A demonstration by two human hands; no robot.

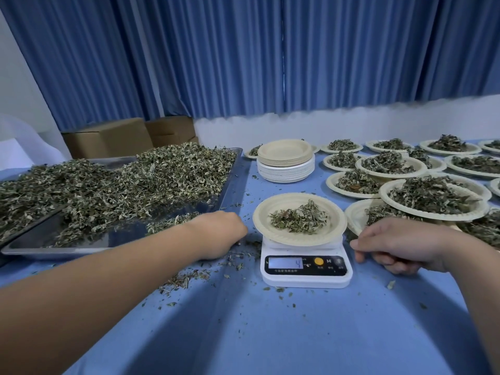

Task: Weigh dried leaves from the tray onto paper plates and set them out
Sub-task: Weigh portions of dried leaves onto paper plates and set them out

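A paper plate with a small heap of dried leaves sits on a white digital scale; its display reads 4. Left of it a metal tray is piled with dried leaves. My left hand rests on the table between tray and scale, fingers curled downward and hidden from view. My right hand lies on the table just right of the scale, fingers loosely curled, nothing visible in it.
A stack of unused paper plates stands behind the scale. Several filled plates crowd the right side, some overlapping. Loose leaf crumbs litter the blue tablecloth. Cardboard boxes sit behind the tray.
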